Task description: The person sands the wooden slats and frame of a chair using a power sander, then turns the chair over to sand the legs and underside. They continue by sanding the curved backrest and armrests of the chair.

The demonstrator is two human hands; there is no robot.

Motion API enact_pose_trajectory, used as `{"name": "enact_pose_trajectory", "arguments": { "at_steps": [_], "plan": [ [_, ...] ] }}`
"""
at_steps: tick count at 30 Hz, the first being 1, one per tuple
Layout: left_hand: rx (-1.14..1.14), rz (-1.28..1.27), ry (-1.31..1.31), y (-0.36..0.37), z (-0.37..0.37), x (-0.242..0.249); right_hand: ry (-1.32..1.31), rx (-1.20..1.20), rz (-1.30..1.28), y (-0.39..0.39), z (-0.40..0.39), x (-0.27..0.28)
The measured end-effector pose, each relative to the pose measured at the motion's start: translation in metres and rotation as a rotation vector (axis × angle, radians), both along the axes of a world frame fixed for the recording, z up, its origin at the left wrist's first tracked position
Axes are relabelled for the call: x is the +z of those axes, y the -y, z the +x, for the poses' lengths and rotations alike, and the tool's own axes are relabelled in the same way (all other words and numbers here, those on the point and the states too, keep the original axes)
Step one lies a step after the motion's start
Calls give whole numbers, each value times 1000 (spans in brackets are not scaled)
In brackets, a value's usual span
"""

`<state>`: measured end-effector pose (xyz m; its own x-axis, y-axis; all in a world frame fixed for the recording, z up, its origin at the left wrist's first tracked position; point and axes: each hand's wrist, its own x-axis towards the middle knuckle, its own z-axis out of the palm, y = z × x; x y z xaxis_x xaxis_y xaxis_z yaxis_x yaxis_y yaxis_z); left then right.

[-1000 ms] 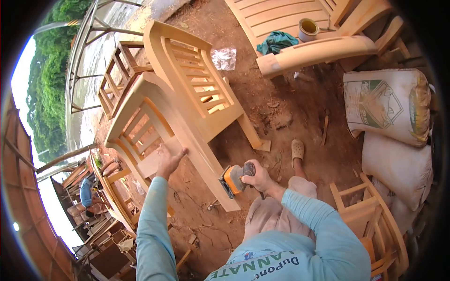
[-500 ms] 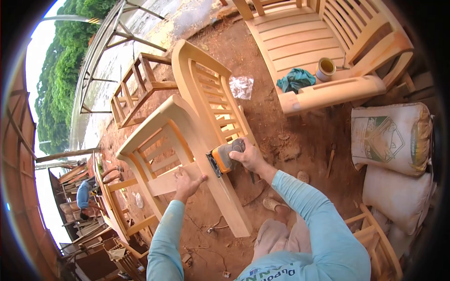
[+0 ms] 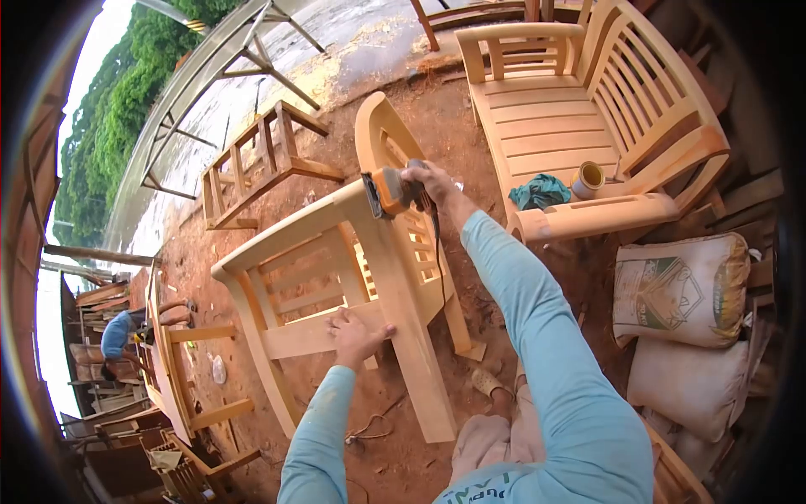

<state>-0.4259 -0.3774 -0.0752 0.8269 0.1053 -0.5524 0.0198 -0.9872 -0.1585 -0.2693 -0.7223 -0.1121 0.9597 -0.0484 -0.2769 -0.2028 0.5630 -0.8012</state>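
A pale wooden armchair frame (image 3: 395,290) with slatted sides stands tilted in front of me. My right hand (image 3: 432,186) is wrapped round an orange and black electric sander (image 3: 391,191), its flat pad against the chair leg's upper end, by the armrest. A dark cord hangs from the tool. Lower down, my left hand (image 3: 359,338) rests on the chair's side rail (image 3: 306,330) with fingers spread, close to the leg.
At the upper right stands a slatted wooden bench (image 3: 550,118) bearing a green cloth (image 3: 540,192) and an open tin (image 3: 588,179). Stacked sacks (image 3: 680,290) lie at the right. A darker wooden frame (image 3: 264,164) stands behind; another person (image 3: 123,336) bends over at the far left.
My right hand has carried the sander up the chair leg toward the armrest. The chair has shifted and tilted in view, while my left hand stays on the rail.
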Motion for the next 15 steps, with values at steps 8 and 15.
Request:
{"name": "enact_pose_trajectory", "arguments": {
  "at_steps": [8, 15],
  "plan": [
    [28, -10, -3, 0, 0, -1, 277, -42, -183, -9, -37, 56],
    [15, 13, 17, 0, -1, 4, -103, -188, -220, -24, -184, -57]
  ]
}}
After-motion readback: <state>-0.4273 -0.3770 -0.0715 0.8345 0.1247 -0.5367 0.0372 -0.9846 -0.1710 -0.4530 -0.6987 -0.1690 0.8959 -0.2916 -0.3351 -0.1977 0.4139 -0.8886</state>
